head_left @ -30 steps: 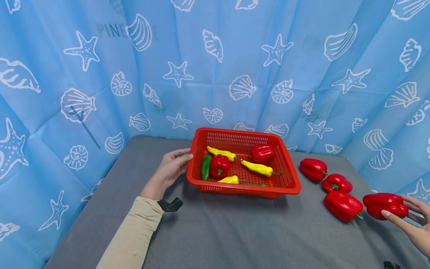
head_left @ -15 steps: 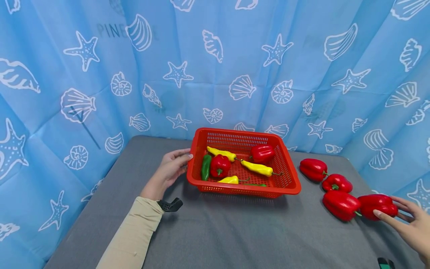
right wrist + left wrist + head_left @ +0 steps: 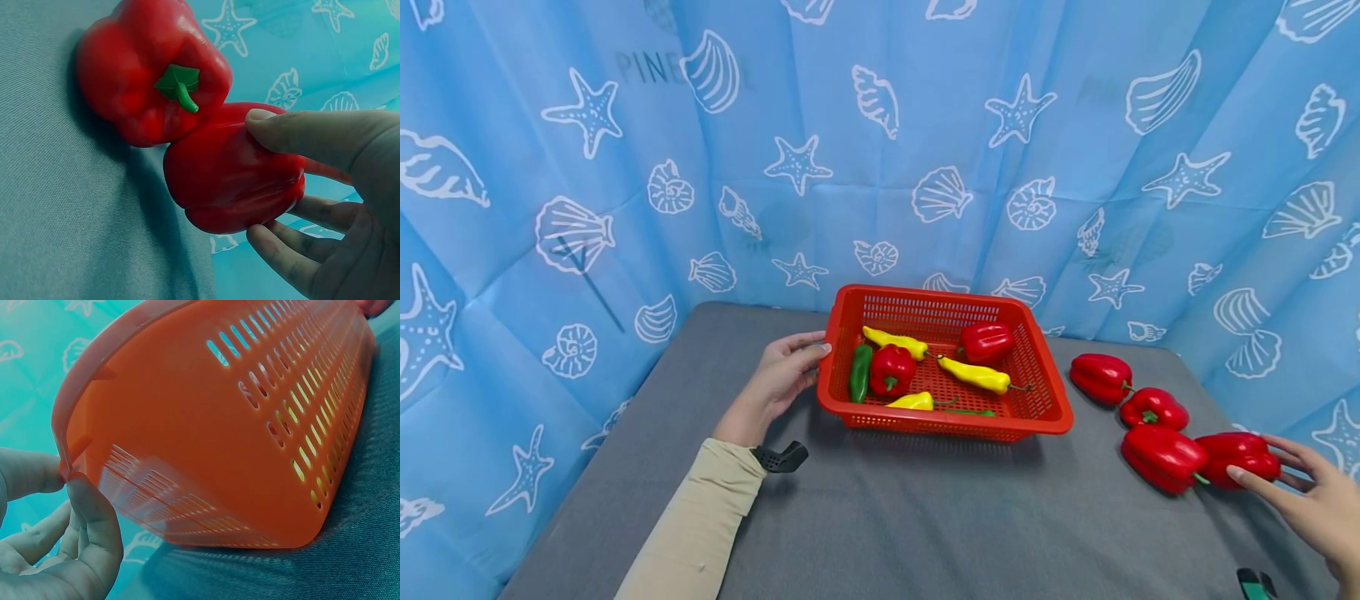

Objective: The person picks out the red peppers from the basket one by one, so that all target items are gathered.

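My left hand pinches the left rim of a red plastic basket between thumb and finger; the left wrist view shows the grip on the basket's lip up close. At the right, my right hand holds a red bell pepper by its end, thumb on one side and fingers on the other. That pepper touches another red bell pepper, whose green stem shows in the right wrist view. Whether the held one rests fully on the cloth is hard to tell.
Two more red bell peppers lie right of the basket. Inside it are red bell peppers, yellow peppers and a green pepper. Grey cloth covers the table; a blue shell-print curtain hangs behind.
My right hand has moved left with its bell pepper, closing the gap until it touches the neighbouring pepper. The left hand and the basket have stayed in place.
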`<control>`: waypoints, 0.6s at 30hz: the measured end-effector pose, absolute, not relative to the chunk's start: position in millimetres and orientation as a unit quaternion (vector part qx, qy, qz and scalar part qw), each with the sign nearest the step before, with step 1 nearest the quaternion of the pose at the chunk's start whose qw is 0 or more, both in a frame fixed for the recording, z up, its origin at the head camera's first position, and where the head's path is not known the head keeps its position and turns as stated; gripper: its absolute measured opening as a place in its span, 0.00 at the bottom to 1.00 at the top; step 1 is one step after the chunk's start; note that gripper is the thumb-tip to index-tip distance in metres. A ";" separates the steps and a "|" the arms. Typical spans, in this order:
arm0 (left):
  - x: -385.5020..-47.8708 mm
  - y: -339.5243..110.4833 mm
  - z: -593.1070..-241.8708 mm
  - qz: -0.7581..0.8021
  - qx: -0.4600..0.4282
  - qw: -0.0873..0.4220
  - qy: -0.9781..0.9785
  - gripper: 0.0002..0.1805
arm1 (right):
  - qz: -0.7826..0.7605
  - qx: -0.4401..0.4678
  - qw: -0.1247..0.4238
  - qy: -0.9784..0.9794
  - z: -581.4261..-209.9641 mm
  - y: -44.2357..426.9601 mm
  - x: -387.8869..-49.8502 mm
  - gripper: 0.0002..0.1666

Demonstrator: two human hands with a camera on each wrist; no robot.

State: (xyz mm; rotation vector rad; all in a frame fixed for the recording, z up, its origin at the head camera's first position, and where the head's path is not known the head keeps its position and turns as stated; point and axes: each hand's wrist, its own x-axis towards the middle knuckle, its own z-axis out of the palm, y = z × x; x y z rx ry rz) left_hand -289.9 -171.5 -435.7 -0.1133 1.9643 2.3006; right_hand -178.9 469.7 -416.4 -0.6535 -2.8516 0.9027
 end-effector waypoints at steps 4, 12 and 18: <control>-289.6 -171.5 -435.4 0.757 -0.040 0.058 0.650 0.27 | 0.285 -0.207 0.037 -0.935 -420.6 473.0 -181.5 0.50; -289.2 -171.4 -435.6 0.756 -0.040 0.057 0.650 0.27 | 0.291 -0.184 0.034 -0.938 -427.9 480.9 -187.5 0.52; -289.2 -171.4 -435.1 0.756 -0.038 0.057 0.651 0.27 | 0.294 -0.175 0.030 -0.939 -429.3 482.1 -190.5 0.51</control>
